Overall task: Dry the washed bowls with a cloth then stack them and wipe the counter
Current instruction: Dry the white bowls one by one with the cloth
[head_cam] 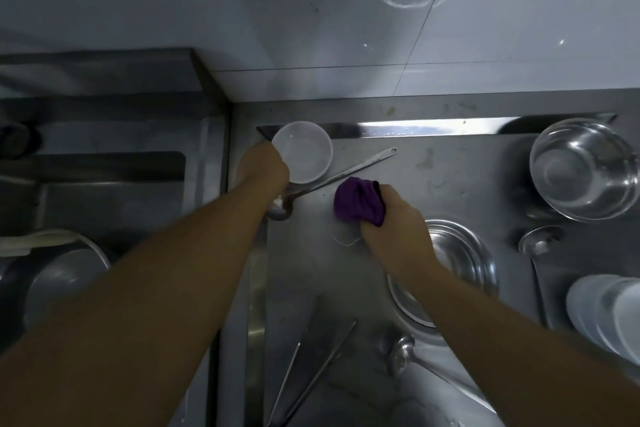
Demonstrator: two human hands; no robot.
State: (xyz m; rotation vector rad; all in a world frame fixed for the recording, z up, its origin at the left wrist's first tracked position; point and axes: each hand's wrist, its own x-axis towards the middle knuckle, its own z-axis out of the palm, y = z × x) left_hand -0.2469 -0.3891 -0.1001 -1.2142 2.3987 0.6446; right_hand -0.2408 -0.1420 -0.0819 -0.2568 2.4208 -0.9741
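My two bare forearms fill the near edge of the view, reaching out over the steel counter (433, 177). Far left, a metal bowl (65, 284) sits down in the sink (114, 166) beside a pale hose. My left hand (263, 166) curls round the near-left rim of a white bowl (304, 151), holding it at the counter's back corner, mouth up. A long ladle (332, 177) lies slanted just beneath that bowl, its cup by my left wrist. My right hand (388, 215) clamps a bunched purple cloth (358, 201), which sits just right of the ladle handle; whether it touches the counter I cannot tell. Behind my right wrist rests a steel bowl (453, 253). Further right stands a glass bowl (581, 166) at the back, a second ladle (536, 246) below it, and a stack of white bowls (609, 312) at the right edge.
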